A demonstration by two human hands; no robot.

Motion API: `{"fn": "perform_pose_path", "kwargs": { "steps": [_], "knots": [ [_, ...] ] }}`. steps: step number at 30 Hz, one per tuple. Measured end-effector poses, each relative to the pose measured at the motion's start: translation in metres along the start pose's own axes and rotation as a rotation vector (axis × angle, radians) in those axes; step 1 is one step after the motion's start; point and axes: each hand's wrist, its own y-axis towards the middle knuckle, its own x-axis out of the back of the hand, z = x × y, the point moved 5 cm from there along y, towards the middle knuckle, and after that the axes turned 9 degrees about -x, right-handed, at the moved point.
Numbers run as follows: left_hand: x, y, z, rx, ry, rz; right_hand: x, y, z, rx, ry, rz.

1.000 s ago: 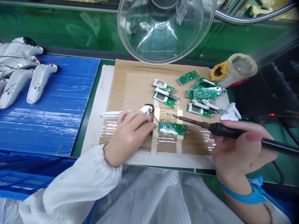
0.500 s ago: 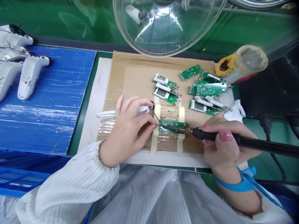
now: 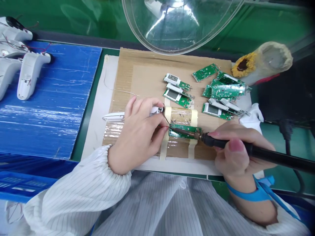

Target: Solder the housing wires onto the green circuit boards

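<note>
My right hand point(image 3: 240, 150) grips a black soldering iron point(image 3: 221, 143), its tip resting at the left end of a green circuit board point(image 3: 188, 131). At that same end, my left hand point(image 3: 141, 131) pinches a thin wire point(image 3: 165, 126) between thumb and forefinger. Under the left hand's fingers lies a white plastic housing point(image 3: 113, 117), partly covered by the hand. A dark wire runs from the housing's near end to the board. The board lies across two strips of pale tape point(image 3: 192, 150) on cardboard.
Several circuit boards with small screens point(image 3: 173, 95) lie behind, and a further pile point(image 3: 225, 91) is to the right. White housings point(image 3: 29, 75) rest on a blue board point(image 3: 56, 124) at left. A clear round shield point(image 3: 172, 36) hangs over the back; a jar point(image 3: 273, 60) stands back right.
The view has shifted slightly. The left fingertips have moved a little closer to the board's end, while the soldering iron's tip stays at about the same spot on the board.
</note>
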Motion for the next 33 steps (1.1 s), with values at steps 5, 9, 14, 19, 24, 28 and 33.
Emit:
{"fn": "perform_pose_path", "kwargs": {
  "steps": [5, 9, 14, 19, 24, 28, 33],
  "knots": [
    [0.000, 0.001, -0.001, -0.007, 0.008, 0.002, 0.006, 0.000, 0.002, 0.013, -0.027, -0.064],
    [0.000, 0.000, -0.001, -0.018, 0.007, -0.015, 0.013, -0.003, 0.000, -0.081, 0.023, -0.215],
    [0.001, -0.005, 0.004, -0.068, -0.058, -0.036, 0.008, -0.004, -0.001, -0.068, 0.027, -0.168],
    [0.001, -0.005, 0.004, -0.098, -0.059, -0.019, 0.003, -0.002, -0.003, -0.011, 0.053, -0.103],
    [0.000, -0.005, 0.003, -0.078, -0.040, -0.021, 0.000, -0.002, -0.003, -0.002, 0.042, -0.100],
    [-0.001, -0.004, 0.003, -0.071, -0.025, -0.027, 0.000, -0.003, -0.001, 0.025, 0.031, -0.072],
    [-0.003, -0.004, 0.001, -0.078, -0.003, -0.036, 0.012, -0.005, -0.003, -0.067, 0.046, -0.180]
  ]
}}
